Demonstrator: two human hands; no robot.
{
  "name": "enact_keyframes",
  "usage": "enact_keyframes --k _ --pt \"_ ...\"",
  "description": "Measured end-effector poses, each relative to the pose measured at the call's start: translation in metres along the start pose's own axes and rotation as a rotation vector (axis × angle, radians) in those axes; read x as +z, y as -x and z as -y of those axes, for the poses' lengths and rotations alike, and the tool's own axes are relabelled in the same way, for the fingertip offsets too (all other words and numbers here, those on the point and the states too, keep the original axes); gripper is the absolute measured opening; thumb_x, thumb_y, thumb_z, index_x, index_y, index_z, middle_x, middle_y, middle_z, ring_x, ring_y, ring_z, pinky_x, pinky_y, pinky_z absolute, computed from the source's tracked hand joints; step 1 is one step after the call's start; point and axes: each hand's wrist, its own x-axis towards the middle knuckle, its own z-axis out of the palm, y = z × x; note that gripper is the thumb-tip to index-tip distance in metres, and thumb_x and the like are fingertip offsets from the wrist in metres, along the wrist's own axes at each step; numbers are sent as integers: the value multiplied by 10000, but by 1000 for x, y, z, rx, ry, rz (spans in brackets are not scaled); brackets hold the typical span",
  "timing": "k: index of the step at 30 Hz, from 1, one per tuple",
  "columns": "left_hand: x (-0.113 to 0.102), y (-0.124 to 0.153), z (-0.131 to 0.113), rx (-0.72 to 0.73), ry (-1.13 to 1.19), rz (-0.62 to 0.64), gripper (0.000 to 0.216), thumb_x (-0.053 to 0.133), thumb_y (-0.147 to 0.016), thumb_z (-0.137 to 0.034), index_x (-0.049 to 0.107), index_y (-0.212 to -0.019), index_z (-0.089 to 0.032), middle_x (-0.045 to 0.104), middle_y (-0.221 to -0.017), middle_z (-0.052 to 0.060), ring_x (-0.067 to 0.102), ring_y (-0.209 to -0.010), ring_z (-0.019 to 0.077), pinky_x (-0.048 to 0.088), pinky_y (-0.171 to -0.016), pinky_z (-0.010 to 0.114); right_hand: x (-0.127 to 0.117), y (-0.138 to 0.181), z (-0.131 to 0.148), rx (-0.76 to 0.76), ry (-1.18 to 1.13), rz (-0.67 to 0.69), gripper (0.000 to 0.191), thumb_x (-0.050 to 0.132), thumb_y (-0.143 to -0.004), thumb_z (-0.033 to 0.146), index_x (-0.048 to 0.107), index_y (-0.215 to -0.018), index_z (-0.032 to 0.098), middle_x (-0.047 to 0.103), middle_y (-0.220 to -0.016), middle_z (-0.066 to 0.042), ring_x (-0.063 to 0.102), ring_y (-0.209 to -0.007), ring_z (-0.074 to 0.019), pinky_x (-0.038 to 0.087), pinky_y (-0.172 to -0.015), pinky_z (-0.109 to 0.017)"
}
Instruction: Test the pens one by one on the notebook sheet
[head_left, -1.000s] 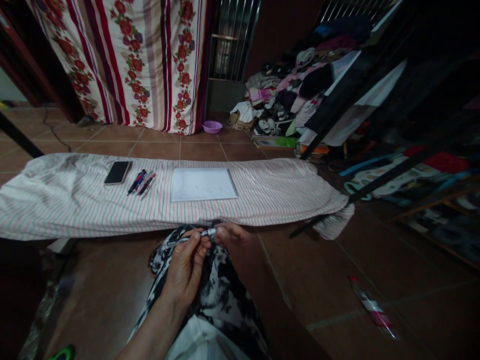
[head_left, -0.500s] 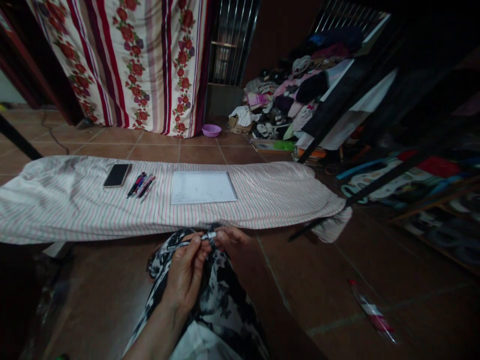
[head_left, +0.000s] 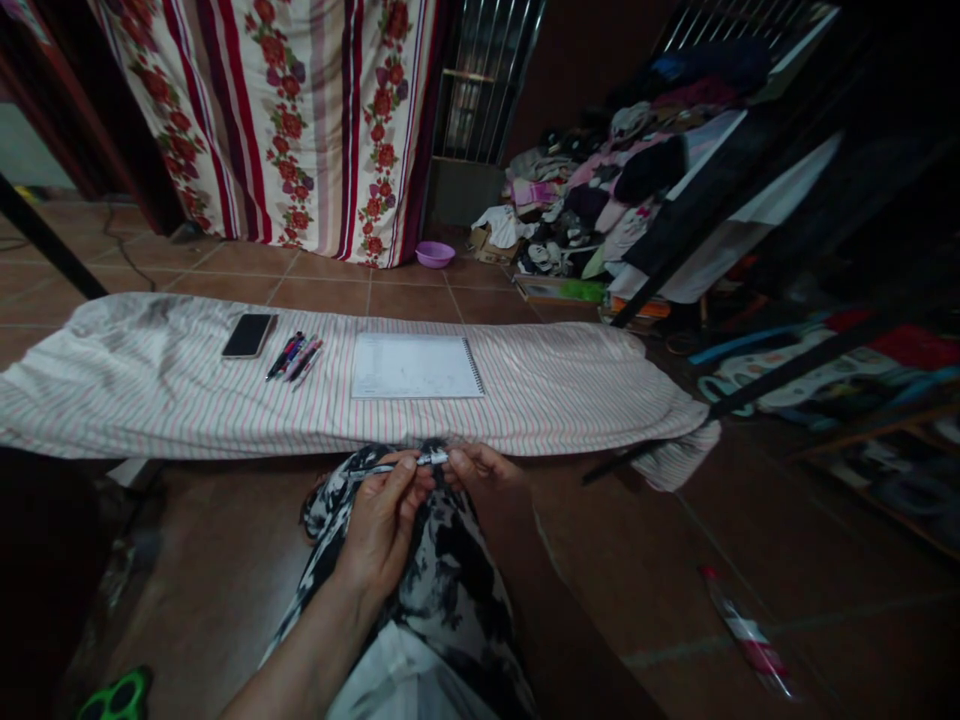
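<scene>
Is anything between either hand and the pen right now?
Nothing visible. The left hand and the right hand both pinch the pen directly, above the black-and-white patterned fabric on the lap, close to the striped cloth's near edge.

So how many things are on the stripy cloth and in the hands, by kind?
Phone: 1
Notebook: 1
Pens on the cloth: about 4, bunched together
Held pen, pinched between left hand and right hand: 1
Total: about 7
</scene>
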Motion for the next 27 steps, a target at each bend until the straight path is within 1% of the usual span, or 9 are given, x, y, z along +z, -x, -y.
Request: enact_keyframes --k 5,8,12,16,19,22,27 --pt "-1 -3 2 -12 -37 -24 193 779 -599 -230 672 -722 -126 649 -658 0 599 -614 91 488 -645 186 -1 0 -4 3 7 -10 322 591 -727 497 637 -728 178 636 -603 -16 577 -558 -149 477 -542 -265" --pt "-1 -4 1 -35 -56 -50 187 780 -594 -232 677 -714 -131 645 -639 2 592 -591 92 478 -611 176 -1 0 -3 24 14 8 320 585 -739 497 624 -728 179 630 -600 -14 582 -573 -156 482 -567 -271" --pt "2 -4 -1 -23 -62 -32 192 785 -585 -233 673 -701 -128 642 -629 4 585 -575 88 472 -583 166 -1 1 -2 39 7 14 309 580 -749 493 615 -722 188 646 -609 -14 598 -578 -164 485 -572 -275" --pt "2 -4 -2 -24 -24 -29 202 790 -575 -212 667 -711 -130 648 -642 0 595 -592 83 486 -615 165 -1 0 -3 31 -32 41 288 581 -761 469 643 -783 189 684 -683 -31 635 -642 -179 503 -610 -281" --pt "0 -5 -2 -27 -21 -35 202 792 -574 -197 662 -713 -131 652 -648 -1 595 -587 77 483 -599 153 0 0 -6 21 -66 83 284 580 -770 450 661 -847 189 702 -747 -45 649 -687 -186 513 -651 -291" --pt "-1 -5 -3 -27 -30 -35 204 793 -573 -196 661 -711 -125 650 -637 -1 592 -579 74 480 -588 149 0 -1 -7 15 -75 63 277 594 -758 448 669 -822 190 698 -723 -39 644 -667 -183 516 -644 -290" --pt "-1 -7 -3 -19 -42 -42 220 801 -561 -214 660 -697 -114 643 -615 2 588 -564 73 479 -576 148 2 -1 -4 16 -8 18 299 592 -750 463 676 -779 177 677 -653 -35 626 -621 -175 509 -606 -282"
